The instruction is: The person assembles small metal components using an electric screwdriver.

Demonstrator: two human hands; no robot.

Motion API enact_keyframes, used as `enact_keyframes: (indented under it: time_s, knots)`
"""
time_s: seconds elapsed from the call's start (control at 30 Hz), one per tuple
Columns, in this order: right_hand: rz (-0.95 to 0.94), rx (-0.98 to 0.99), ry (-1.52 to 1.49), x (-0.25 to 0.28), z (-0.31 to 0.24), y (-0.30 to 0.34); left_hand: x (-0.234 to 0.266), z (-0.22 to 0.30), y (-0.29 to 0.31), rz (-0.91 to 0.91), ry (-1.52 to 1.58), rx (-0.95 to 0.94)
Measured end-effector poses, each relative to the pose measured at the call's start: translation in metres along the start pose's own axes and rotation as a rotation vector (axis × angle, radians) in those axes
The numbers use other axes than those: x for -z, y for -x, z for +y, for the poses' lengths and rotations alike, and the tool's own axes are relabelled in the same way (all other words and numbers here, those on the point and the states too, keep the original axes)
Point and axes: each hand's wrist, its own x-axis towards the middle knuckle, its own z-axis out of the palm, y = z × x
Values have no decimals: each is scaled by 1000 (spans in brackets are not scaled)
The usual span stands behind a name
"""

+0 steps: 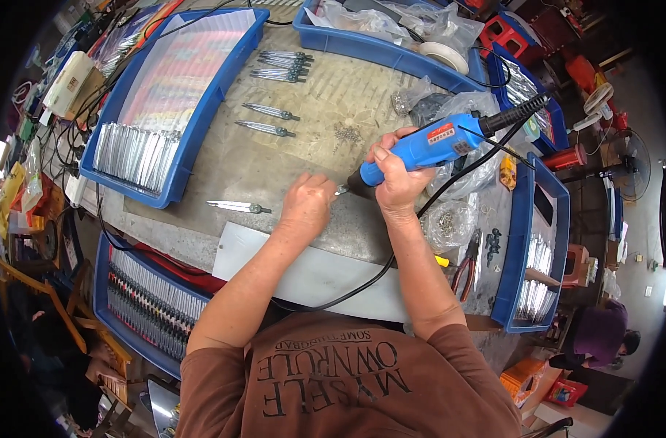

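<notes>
My right hand (399, 179) is wrapped round a blue electric screwdriver (417, 150), tilted with its dark nose down to the left. Close to that nose, my left hand (308, 202) is closed on the worktop over what looks like a drawing compass (341, 190); only a small metal end pokes out, and my fingers hide the rest. Left of this hand lies one silver drawing compass (238, 207). Two more compasses (269, 120) lie farther off, and behind them is a group of several compasses (282, 66).
Small metal parts (346, 134) lie loose on the worktop (201, 164). Blue trays stand around: a left tray (194, 142) of silver pieces, a near-left tray (103, 292) of compasses, a right tray (502, 303). Pliers (464, 271) lie at right. A black cable (366, 283) crosses near my forearms.
</notes>
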Motion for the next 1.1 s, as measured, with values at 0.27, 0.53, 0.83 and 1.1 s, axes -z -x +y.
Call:
enact_keyframes:
  time_s: [0.27, 0.53, 0.83, 1.1]
  knots:
    - [5, 22, 51, 0, 0, -1, -1, -2, 1, 13, 11, -8]
    - [-45, -23, 51, 0, 4, -2, 0, 0, 1, 15, 16, 1]
    - [-41, 4, 33, 1, 5, -2, -3, -3, 1, 26, 17, -8]
    - [-45, -4, 37, 1, 4, -1, -3, -2, 2, 21, 17, -1]
